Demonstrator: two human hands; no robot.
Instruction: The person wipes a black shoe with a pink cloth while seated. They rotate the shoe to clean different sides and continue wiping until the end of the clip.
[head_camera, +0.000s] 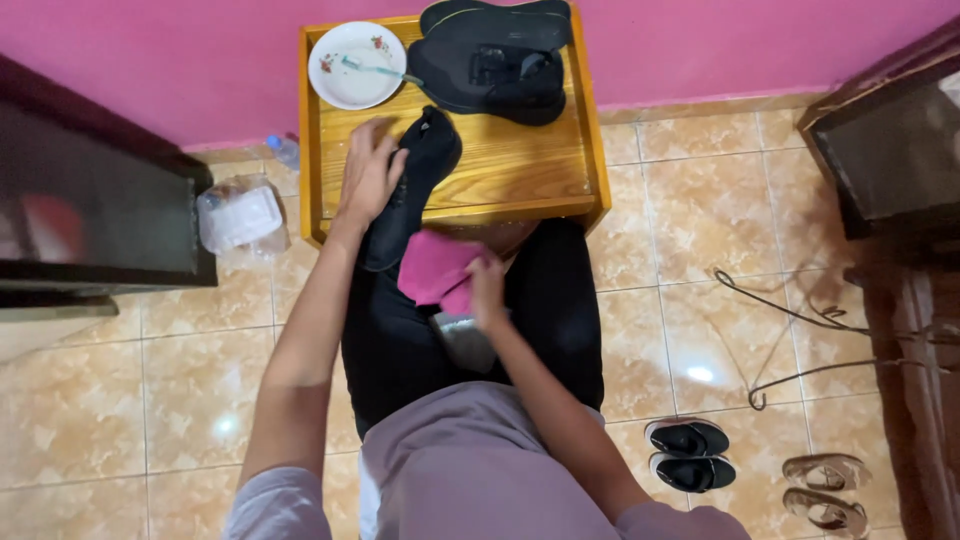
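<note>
My left hand (368, 172) grips a black insole (425, 160) that leans from my lap onto the front of a small wooden table (520, 165). A pink cloth (435, 268) is pinched in my right hand (487, 290) and pressed against the insole's lower end over my lap. A black shoe (495, 75) lies at the back of the table, with another dark insole (500, 18) behind it. A white plate (352, 62) with a toothbrush (380, 70) on it sits at the table's back left corner.
A dark cabinet (90, 210) stands at the left, with a plastic bag (238, 215) and a bottle (285, 150) beside it. Dark furniture (890, 150) and a wire hanger (790, 330) are at the right. Black slippers (690, 455) and tan sandals (825, 490) lie on the tiled floor.
</note>
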